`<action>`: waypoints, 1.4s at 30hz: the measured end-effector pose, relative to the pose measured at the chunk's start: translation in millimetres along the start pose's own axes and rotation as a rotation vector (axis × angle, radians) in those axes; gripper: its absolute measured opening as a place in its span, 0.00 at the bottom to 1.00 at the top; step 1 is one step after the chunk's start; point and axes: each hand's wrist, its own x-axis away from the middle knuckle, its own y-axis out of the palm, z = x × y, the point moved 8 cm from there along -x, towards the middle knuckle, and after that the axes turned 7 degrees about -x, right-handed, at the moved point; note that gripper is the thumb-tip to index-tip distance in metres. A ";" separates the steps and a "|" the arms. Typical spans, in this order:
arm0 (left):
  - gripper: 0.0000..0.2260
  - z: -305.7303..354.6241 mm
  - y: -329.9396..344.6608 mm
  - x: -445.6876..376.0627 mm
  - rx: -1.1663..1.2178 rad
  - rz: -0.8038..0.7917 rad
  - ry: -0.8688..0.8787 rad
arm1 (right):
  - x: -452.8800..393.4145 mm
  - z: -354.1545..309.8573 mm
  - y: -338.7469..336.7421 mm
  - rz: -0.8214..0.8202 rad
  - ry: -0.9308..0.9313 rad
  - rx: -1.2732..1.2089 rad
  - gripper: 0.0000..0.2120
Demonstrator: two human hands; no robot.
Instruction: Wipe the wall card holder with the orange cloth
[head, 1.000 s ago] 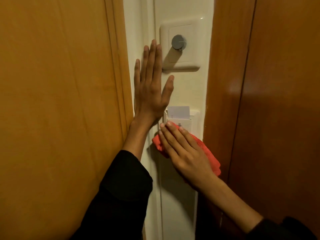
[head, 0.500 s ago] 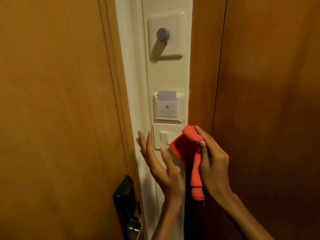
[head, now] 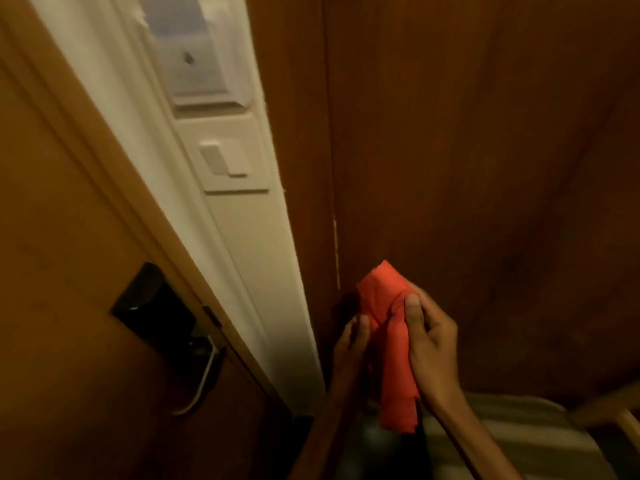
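Note:
The orange cloth [head: 393, 344] hangs bunched in front of the dark wooden panel, low in the view. My right hand [head: 429, 344] grips its upper part with thumb and fingers. My left hand [head: 349, 344] touches the cloth's left edge with its fingertips; how firmly it holds is unclear. The white wall card holder [head: 194, 60] sits at the top of the cream wall strip, far above both hands and partly cut off by the frame's edge.
A white light switch [head: 228, 161] sits just below the card holder. At left is a wooden door [head: 62, 237] with a black lock plate [head: 152, 303] and metal lever handle [head: 202, 379]. A striped cushion [head: 519, 438] lies at the bottom right.
Both hands came down off the wall with the cloth, away from the card holder. The cloth went from flat against the wall to bunched between my hands. The view tilted downward.

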 end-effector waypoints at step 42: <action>0.20 -530.0 118.8 -71.0 -0.756 -0.292 -0.468 | 204.9 440.3 -388.1 0.067 0.881 0.914 0.31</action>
